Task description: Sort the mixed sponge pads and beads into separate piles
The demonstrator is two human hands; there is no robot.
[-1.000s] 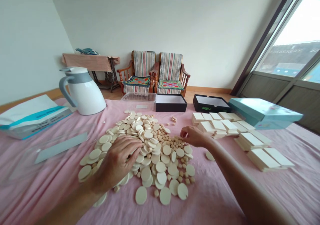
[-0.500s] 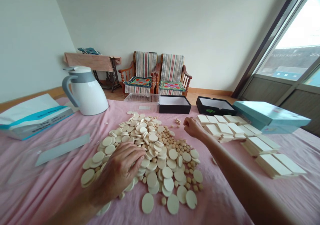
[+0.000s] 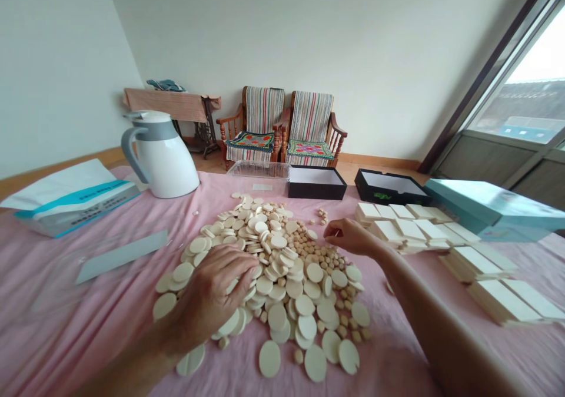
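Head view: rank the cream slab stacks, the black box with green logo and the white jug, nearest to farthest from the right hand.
From the right hand:
1. Cream slab stacks, just to its right.
2. Black box with green logo, farther back, right.
3. White jug, far left.

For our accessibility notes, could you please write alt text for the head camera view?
From the wearer's head, the left hand presses into a heap of cream discs on a pink cloth, while the right hand reaches over small pellets. Stacked cream rectangular pieces lie to the right.
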